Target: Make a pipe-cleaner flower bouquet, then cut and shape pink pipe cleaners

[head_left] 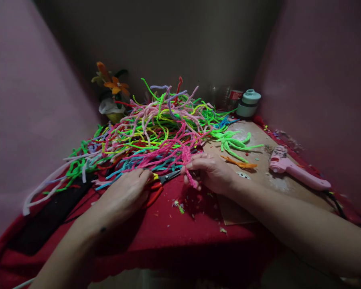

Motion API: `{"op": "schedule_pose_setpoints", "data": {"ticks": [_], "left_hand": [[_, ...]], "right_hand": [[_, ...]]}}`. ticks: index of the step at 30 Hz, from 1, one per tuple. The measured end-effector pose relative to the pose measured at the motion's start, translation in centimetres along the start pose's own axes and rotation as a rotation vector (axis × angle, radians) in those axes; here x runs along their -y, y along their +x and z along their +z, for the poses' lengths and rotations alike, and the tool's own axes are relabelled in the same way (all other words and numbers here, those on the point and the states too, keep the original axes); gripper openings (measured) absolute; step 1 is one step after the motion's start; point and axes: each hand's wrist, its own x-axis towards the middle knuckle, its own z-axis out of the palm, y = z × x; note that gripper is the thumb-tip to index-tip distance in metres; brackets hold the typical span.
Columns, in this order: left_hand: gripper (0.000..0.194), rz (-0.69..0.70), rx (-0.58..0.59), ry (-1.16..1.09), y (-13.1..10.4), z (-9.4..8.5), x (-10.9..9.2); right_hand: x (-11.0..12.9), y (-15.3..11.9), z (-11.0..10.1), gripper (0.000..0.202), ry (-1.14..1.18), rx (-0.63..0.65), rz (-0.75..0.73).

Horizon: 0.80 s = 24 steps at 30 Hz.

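Observation:
My left hand (128, 190) grips a pair of scissors (165, 177) with yellow and red-orange handles. Their dark blades point right, toward my other hand, and the tips end close to its fingers. My right hand (209, 170) pinches a pink fuzzy pipe cleaner piece (186, 156), bent or twisted together, with one end sticking up and another hanging below the fingers. Whether the blades touch the pink piece cannot be made out. Just behind both hands lies a big tangled heap of pipe cleaners (156, 132) in pink, green, yellow, blue and other colours.
At the right, a pink glue gun (303, 172) lies on a brown board (264, 192) beside green pipe cleaners (231, 142) and an orange bundle (240, 162). A light-blue lidded container (248, 103) stands behind. Orange flowers (116, 85) stand back left. Scraps (179, 207) litter the red cloth (168, 233).

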Motion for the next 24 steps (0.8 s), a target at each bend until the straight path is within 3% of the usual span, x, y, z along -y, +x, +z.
{"op": "schedule_pose_setpoints", "data": {"ticks": [4, 8, 12, 19, 24], "left_hand": [[0.010, -0.009, 0.051, 0.022, -0.2, -0.7, -0.2], [0.020, -0.110, 0.049, 0.030, -0.9, -1.1, 0.3], [0.015, -0.043, -0.009, 0.062, -1.1, -0.4, 0.6], [0.016, 0.023, 0.007, 0.142, -0.4, 0.1, 0.0], [0.016, -0.041, 0.007, 0.206, -0.9, -0.6, 0.2]], "right_hand": [[0.0, 0.1, -0.2, 0.014, 0.018, 0.007, -0.020], [0.0, 0.1, -0.3, 0.015, 0.005, 0.007, -0.060], [0.1, 0.1, -0.2, 0.014, -0.021, -0.013, -0.082], [0.1, 0.1, -0.4, 0.013, -0.016, -0.015, -0.086], [0.2, 0.1, -0.5, 0.013, -0.023, -0.028, -0.111]]}}
